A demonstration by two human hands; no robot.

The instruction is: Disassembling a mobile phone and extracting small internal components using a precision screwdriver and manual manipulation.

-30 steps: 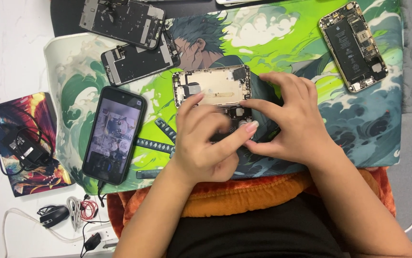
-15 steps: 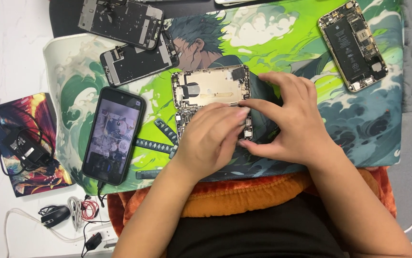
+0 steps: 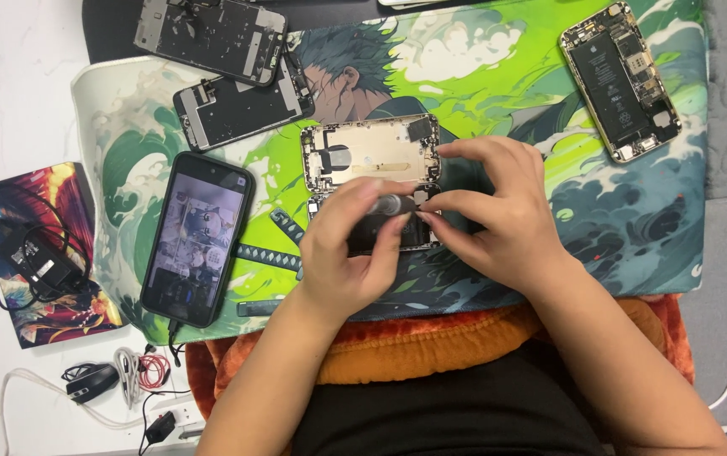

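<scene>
**At the centre of the printed mat: opened phone housing, both hands engaged**

On the green illustrated desk mat [image 3: 498, 76], an opened phone housing [image 3: 370, 152] lies flat, interior facing up, directly ahead of the hands. Its near end is covered by both. Left hand [image 3: 348, 253]: fingers curled, thumb and forefinger pinched on a small dark cylindrical tool [image 3: 390, 205] held over the housing's lower part. Right hand [image 3: 494, 215]: fingers spread and bent, resting on the housing's right edge and lower corner, steadying it. What lies beneath the palms cannot be told.

Adjacent items: a black phone with lit screen [image 3: 197, 238], left of the hands, cable attached; two dismantled screen assemblies [image 3: 241, 105] at upper left; an open phone showing its battery [image 3: 621, 80] at upper right, well apart; a printed box with black charger [image 3: 34, 245] off the mat at far left
</scene>
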